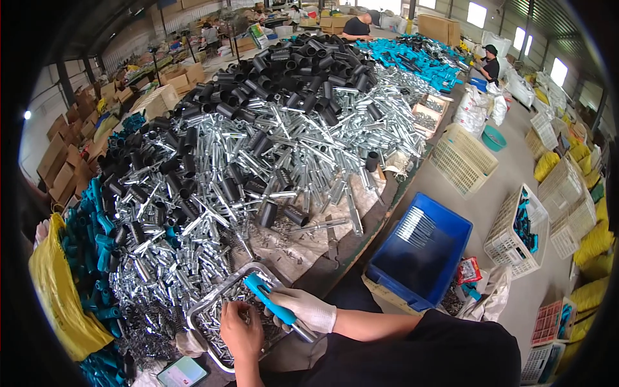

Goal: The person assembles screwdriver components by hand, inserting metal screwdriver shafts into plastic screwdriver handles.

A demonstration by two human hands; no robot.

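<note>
My right hand, in a white glove, is closed around a turquoise tool handle with a shiny metal tube at its lower right end. The handle lies slantwise above a pale-rimmed tray filled with small metal parts. My left hand, bare, is over the same tray, just left of the handle. Its fingers are curled together, and what they hold, if anything, is hidden. Beyond the tray spreads a big heap of silvery metal rods and tubes, with short black tubes piled on top.
A phone lies by the tray's near left corner. Springs and turquoise parts lie at left near a yellow sack. A blue bin with metal rods stands right of the table, with crates beyond. Two people work farther back.
</note>
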